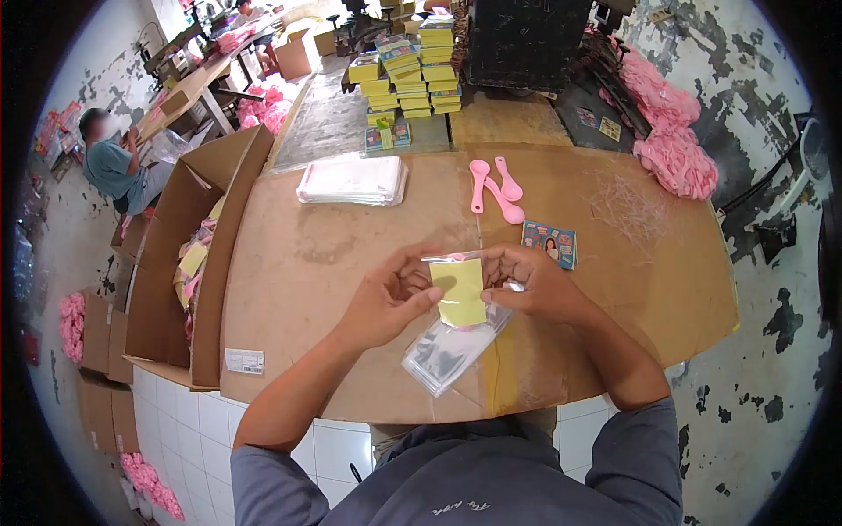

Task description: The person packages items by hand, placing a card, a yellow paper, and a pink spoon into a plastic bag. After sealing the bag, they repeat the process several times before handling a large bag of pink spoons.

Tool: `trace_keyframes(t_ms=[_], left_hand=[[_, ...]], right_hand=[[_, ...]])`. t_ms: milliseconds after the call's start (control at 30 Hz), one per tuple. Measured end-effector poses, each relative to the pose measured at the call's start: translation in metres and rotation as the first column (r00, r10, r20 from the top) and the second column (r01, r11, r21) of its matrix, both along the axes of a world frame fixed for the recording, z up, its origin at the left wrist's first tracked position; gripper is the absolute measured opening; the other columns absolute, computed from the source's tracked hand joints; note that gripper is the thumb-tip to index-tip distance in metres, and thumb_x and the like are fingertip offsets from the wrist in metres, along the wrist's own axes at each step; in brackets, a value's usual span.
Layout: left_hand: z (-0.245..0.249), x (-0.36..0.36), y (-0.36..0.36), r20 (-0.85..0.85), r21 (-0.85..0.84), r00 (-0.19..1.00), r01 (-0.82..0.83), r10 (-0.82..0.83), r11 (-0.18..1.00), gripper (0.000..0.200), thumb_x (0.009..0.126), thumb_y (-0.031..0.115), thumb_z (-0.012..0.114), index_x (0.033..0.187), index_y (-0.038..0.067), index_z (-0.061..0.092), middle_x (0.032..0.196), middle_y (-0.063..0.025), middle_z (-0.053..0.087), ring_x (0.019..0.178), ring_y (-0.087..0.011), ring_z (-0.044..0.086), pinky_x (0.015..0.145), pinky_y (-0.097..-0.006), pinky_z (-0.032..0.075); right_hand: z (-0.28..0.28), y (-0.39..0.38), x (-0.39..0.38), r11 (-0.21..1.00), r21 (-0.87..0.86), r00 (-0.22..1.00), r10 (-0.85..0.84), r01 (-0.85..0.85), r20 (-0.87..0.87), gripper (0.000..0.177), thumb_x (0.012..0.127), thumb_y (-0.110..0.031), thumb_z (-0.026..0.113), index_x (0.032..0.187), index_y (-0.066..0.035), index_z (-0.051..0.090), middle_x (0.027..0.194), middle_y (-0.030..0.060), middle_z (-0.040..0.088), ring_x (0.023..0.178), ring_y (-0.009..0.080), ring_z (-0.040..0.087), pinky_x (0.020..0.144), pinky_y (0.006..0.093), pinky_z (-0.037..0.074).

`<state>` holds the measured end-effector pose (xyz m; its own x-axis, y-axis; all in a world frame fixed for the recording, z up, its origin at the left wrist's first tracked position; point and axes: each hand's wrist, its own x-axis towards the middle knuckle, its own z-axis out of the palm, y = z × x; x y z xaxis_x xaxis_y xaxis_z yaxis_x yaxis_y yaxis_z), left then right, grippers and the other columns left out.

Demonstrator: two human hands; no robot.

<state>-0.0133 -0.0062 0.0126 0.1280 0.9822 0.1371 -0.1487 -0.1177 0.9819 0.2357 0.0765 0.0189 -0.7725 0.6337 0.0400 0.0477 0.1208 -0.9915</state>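
Yellow card [458, 294] at frame centre: the left hand [384, 302] pinches its left edge, the right hand [542, 282] its right, seemingly to keep it flat; right of centre, a printed card [551, 245] lies just beyond, probably for easy reach.

Left of the left hand [390, 294] stands a large, open brown cardboard box [232, 254], and beyond it sits a person in a teal shirt [114, 171]! Farther ahead, a bulky black box-shaped cabinet [526, 44]; past the right hand [539, 285], a flaking white wall [741, 79].
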Motion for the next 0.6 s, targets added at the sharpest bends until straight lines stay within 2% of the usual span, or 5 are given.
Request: trace_keyframes(t_ms=[167,300,367,467,600], left_hand=[[-0.002,-0.023,0.005,-0.113,-0.216,0.985,0.105,-0.132,0.971,0.019,0.093,0.007,0.073,0.110,-0.001,0.066,0.098,-0.0106,0.072,0.082,-0.0126,0.069,0.069,-0.0276,0.057],[0.016,-0.062,0.007,0.221,0.219,0.853,-0.516,0.473,0.828,0.020,0.103,0.021,0.060,0.107,0.001,0.063,0.103,-0.0102,0.071,0.090,-0.0173,0.071,0.069,-0.0281,0.056],[0.045,-0.069,0.006,0.470,0.179,0.697,-0.676,0.541,0.715,0.049,0.109,0.042,0.039,0.140,0.007,0.051,0.129,-0.0104,0.062,0.105,-0.0200,0.065,0.079,-0.0297,0.054],[0.034,-0.053,0.014,0.397,0.165,0.745,-0.633,0.537,0.757,0.054,0.109,0.047,0.034,0.144,0.007,0.048,0.128,-0.0110,0.062,0.105,-0.0212,0.066,0.082,-0.0330,0.053],[-0.010,-0.019,0.013,-0.316,0.137,0.894,-0.289,0.318,0.948,0.038,0.099,0.038,0.063,0.119,0.006,0.068,0.107,-0.0061,0.068,0.088,-0.0178,0.064,0.075,-0.0330,0.051]], right_hand=[[0.010,0.012,0.010,0.984,-0.012,0.982,-0.178,0.178,-0.062,0.031,0.092,-0.005,0.068,0.122,0.001,0.062,0.102,0.0033,0.068,0.095,0.0102,0.064,0.086,0.0280,0.051],[0.014,0.045,0.040,0.871,0.219,0.896,-0.443,0.439,-0.035,0.023,0.093,-0.011,0.069,0.114,-0.001,0.068,0.103,0.0047,0.069,0.096,0.0133,0.066,0.089,0.0310,0.051],[0.017,0.057,0.053,0.769,0.420,0.841,-0.540,0.482,0.025,0.025,0.091,-0.013,0.070,0.113,-0.001,0.069,0.104,0.0076,0.070,0.098,0.0176,0.066,0.090,0.0333,0.051],[0.013,0.069,0.070,0.592,0.728,0.778,-0.615,0.345,0.131,0.032,0.087,-0.018,0.074,0.114,-0.002,0.069,0.106,0.0129,0.069,0.101,0.0251,0.066,0.091,0.0363,0.050],[0.013,0.078,0.089,0.636,0.766,0.760,-0.543,0.096,0.356,0.037,0.083,-0.022,0.079,0.113,-0.002,0.071,0.109,0.0133,0.066,0.102,0.0264,0.064,0.093,0.0383,0.049]])
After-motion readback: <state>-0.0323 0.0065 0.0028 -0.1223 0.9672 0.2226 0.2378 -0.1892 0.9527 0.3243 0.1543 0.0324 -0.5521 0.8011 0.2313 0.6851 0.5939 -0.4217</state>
